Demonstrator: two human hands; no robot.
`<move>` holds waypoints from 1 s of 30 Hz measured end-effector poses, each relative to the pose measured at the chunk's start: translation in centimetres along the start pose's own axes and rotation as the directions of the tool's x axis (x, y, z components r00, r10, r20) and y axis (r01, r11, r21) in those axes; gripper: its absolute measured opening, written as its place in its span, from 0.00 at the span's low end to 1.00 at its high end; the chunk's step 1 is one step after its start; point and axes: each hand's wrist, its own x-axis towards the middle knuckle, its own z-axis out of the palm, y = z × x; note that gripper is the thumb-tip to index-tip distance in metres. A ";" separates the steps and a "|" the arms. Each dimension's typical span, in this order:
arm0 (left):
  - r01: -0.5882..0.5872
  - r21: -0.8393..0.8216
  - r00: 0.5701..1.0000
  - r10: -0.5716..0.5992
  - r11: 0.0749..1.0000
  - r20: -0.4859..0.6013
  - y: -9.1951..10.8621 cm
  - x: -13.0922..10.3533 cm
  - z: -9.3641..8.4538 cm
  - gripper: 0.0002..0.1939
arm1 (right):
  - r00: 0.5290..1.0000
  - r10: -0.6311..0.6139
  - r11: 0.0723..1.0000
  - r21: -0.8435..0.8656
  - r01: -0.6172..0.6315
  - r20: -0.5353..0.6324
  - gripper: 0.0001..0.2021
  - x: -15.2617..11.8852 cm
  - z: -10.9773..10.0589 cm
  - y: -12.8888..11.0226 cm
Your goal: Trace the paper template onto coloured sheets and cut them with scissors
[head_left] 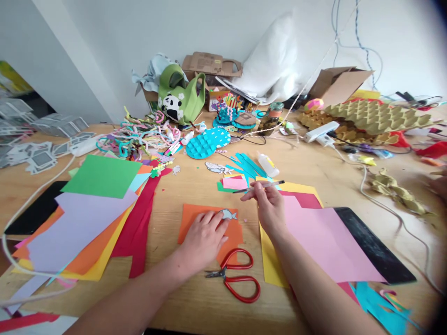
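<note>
Nearest, a pair of scissors with red looped handles lies on the pale wooden table, its short dark blades pointing left, between the two forearms. Just beyond it is a sheet of bright orange paper, and the left hand rests palm down on this, fingers loosely spread. The small pale blue-grey paper fish with a dark outline lies on the far right part of the orange sheet, just at the left hand's fingertips, which seem to touch its left end. To the right and slightly farther, the right hand is raised, pinching a slim dark-and-clear pen between thumb and fingers; the fish lies left of this hand and apart from it, between the two hands. Right of the orange sheet, a large pale pink paper sheet overlaps yellow paper and a flat black panel. On the left, a green paper sheet tops a fanned stack with a lavender sheet, beside a long strip of dark red material. Beyond the hands lie bright blue strips and a small white glue bottle. Farther still are blue foam sole shapes, a green bag with a panda face and, to the right, tan moulded egg trays.
</note>
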 end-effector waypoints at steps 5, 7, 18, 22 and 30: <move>0.024 0.016 1.000 -0.024 1.000 -0.008 0.5 0.1 0.1 0.20 | 0.999 0.021 0.999 -0.029 -0.022 -0.027 0.17 0.2 0.0 1.2; 0.025 0.020 1.000 -0.024 0.999 -0.005 0.5 0.1 0.1 0.21 | 0.999 0.020 0.995 -0.100 -0.015 0.045 0.18 -0.1 0.1 1.5; 0.016 0.032 1.000 -0.016 0.999 0.003 0.5 0.0 0.2 0.23 | 0.975 -0.022 0.906 -0.408 0.113 0.221 0.17 -1.1 0.3 1.9; 0.013 0.040 1.000 -0.012 0.999 -0.002 0.4 0.0 0.3 0.23 | 0.973 -0.034 0.894 -0.428 0.131 0.227 0.16 -1.0 0.2 2.0; 0.014 0.036 1.000 -0.013 0.999 -0.015 0.4 -0.1 0.3 0.23 | 0.974 -0.040 0.885 -0.445 0.137 0.221 0.16 -1.0 0.2 2.1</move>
